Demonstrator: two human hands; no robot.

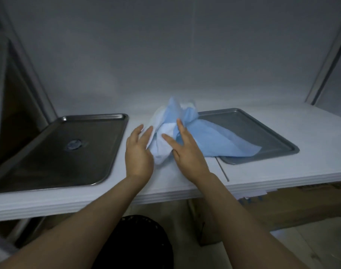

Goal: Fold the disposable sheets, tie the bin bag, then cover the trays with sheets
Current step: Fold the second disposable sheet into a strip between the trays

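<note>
Two hands: reaching over the table (pixel 262 172) edge.
Left hand (pixel 139 152): fingers straight and relaxed, touching the sheet (pixel 214 141) on its left side.
Right hand (pixel 187 150): visible fingers straight, resting on the sheet.
Sheet: crumpled, blue and white, between two trays, spilling onto the right tray (pixel 262 131).
Left tray (pixel 49 162): dark metal.

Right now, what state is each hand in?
Left hand: open, touching the crumpled blue-and-white disposable sheet.
Right hand: open, pressing on that sheet.
</note>
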